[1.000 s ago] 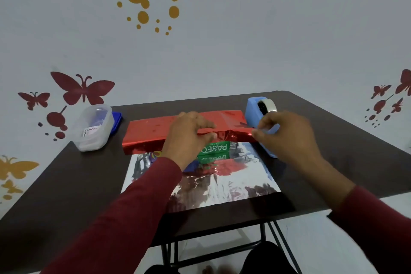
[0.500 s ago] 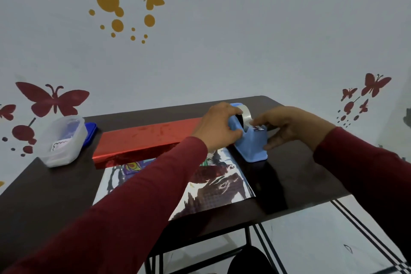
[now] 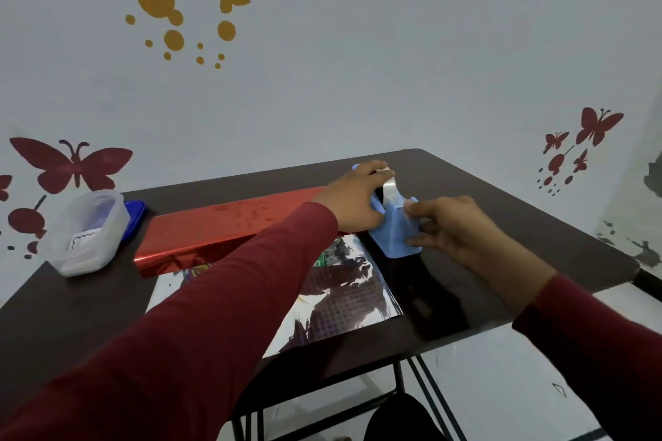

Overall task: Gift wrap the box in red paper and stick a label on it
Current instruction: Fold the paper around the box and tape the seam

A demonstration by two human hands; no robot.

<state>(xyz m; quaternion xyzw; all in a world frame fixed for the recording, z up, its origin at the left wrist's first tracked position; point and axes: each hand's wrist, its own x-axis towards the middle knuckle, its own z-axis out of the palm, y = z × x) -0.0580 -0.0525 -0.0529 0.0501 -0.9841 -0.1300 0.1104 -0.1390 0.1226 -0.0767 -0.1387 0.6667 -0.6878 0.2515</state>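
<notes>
Okay, I take the blue tape dispenser (image 3: 392, 225) as landmark, standing on the dark table (image 3: 501, 225). Left of it, touching or nearly so, lies the box in red paper (image 3: 222, 225), long side across the table, with the paper's silvery underside (image 3: 344, 301) spread out toward me from it. Far left of the dispenser sit a clear plastic tub (image 3: 87, 233) and a blue lid (image 3: 135, 217) behind it. My left sleeve (image 3: 215, 315) crosses over the box's right end and part of the sheet, hiding them.

Versus half a second ago: right hand has drawn back toward me from the roll, a short strip of tape (image 3: 408, 215) now pulled out; left hand has stayed on the dispenser.

Left hand (image 3: 353, 202) curled round the dispenser's far side and top, gripping it. Right hand (image 3: 451, 229) thumb and forefinger pinched on the tape end just right of the dispenser's front, the other fingers loosely curled underneath.
</notes>
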